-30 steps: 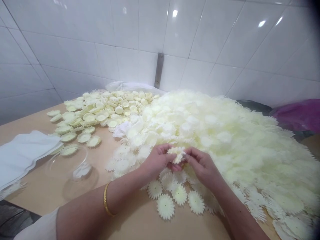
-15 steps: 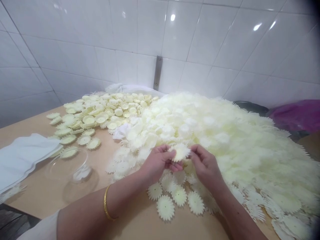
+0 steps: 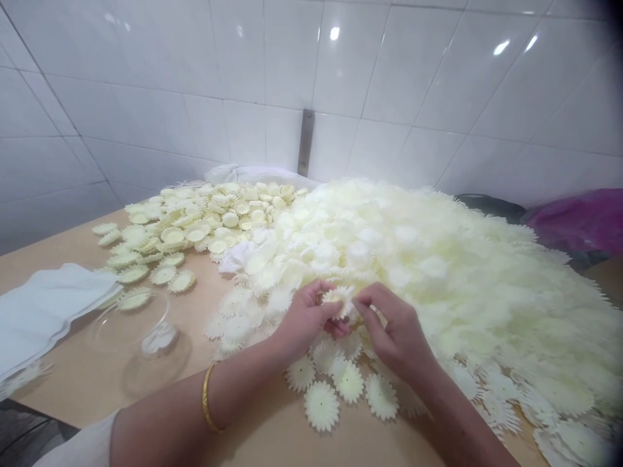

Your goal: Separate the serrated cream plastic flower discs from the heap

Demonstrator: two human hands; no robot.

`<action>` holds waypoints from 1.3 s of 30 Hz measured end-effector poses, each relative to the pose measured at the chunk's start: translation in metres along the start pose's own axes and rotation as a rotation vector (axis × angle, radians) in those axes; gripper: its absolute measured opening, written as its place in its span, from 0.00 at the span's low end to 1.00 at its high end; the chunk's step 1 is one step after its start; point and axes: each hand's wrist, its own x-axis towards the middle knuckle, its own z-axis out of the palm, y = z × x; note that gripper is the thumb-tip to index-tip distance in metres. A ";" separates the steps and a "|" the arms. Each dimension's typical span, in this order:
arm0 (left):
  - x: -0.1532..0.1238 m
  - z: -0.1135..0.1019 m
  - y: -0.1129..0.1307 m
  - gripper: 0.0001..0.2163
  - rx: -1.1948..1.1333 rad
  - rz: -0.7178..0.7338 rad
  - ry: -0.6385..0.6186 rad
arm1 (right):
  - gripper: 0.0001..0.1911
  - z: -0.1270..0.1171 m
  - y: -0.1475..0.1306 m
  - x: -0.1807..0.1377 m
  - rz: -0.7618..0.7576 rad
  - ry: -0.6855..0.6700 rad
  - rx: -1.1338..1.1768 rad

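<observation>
My left hand and my right hand meet over the near edge of a big heap of pale cream fabric flower petals. Both pinch one toothed petal disc between their fingertips, and it looks cupped or folded. A gold bangle circles my left wrist. Several loose single discs lie flat on the tan table just below my hands.
A second spread of yellower, stacked petal discs lies at the back left. A clear glass bowl and a white cloth sit at the left. A purple bag is at the far right. White tiled wall behind.
The disc was held flat and lifted between both hands half a second ago; now both hands have closed in on it and it is pressed smaller between the fingertips.
</observation>
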 end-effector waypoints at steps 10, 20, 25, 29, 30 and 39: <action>-0.001 -0.002 0.002 0.07 0.033 0.002 -0.056 | 0.07 0.001 0.007 0.000 0.180 0.120 -0.008; 0.000 -0.001 -0.002 0.08 -0.015 0.005 0.028 | 0.12 -0.006 0.007 0.004 0.261 0.123 0.127; -0.001 -0.002 -0.006 0.07 0.045 0.073 0.012 | 0.09 -0.001 0.003 0.002 0.146 0.057 0.121; -0.003 0.000 -0.006 0.08 0.078 0.066 -0.070 | 0.12 0.006 0.000 0.000 0.154 0.142 0.078; -0.003 0.001 -0.006 0.08 0.069 0.061 -0.093 | 0.15 0.006 0.001 0.001 0.208 0.190 0.087; -0.004 0.002 -0.009 0.09 0.010 -0.079 -0.060 | 0.17 -0.027 0.014 0.006 0.453 0.558 0.123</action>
